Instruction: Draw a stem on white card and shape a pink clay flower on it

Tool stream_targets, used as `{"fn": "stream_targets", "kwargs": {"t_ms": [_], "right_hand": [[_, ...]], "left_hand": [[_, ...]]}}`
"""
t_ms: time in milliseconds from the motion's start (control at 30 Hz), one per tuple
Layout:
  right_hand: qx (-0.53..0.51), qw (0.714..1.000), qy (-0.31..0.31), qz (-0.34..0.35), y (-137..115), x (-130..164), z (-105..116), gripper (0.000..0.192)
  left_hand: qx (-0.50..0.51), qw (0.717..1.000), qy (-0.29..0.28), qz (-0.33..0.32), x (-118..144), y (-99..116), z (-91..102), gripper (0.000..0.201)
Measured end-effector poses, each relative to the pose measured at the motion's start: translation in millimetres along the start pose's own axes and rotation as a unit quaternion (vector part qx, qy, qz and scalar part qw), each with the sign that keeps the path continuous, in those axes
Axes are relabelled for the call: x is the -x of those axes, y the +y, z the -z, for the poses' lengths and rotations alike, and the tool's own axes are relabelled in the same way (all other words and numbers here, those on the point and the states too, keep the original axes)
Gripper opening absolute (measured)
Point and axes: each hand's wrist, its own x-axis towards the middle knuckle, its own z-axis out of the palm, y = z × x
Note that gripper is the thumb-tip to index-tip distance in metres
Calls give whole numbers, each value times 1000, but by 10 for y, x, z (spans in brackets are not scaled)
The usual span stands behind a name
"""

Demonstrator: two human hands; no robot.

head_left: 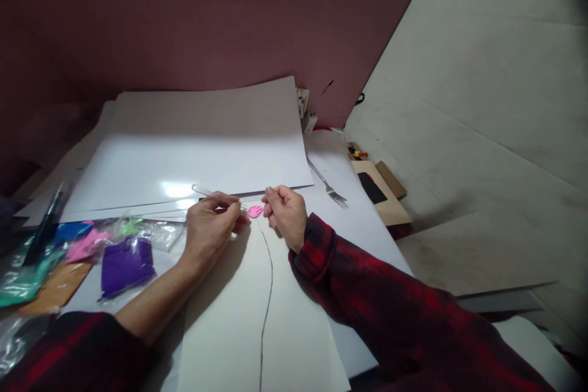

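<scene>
My left hand [214,223] is closed in a pinch around a thin clear plastic stick [201,189], whose rear end pokes out to the upper left. Right at its fingertips lies a small pink piece of modelling clay [255,211] with grooves in it. My right hand [287,211] is curled closed at the right edge of that piece; what its fingers hold, if anything, is hidden. Under both hands is a cream sheet of paper [229,331]. A dark wavy line [271,269] runs down the sheet from just below the pink clay.
Bags of coloured clay lie at left, including a purple one [127,266] and an orange-brown one [57,286]. Large white sheets [202,128] are stacked behind my hands, against a dark red wall. A fork [331,190] rests at right, near a cardboard piece [383,196].
</scene>
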Motion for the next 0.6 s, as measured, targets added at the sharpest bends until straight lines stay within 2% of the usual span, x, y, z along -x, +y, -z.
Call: {"fn": "stream_targets", "kwargs": {"t_ms": [400, 600], "right_hand": [[32, 999, 1, 13, 14, -13, 14, 37], [43, 999, 3, 11, 19, -11, 12, 36]], "left_hand": [[-44, 998, -25, -24, -14, -23, -7, 14], [-68, 997, -14, -36, -23, -34, -16, 10]]}}
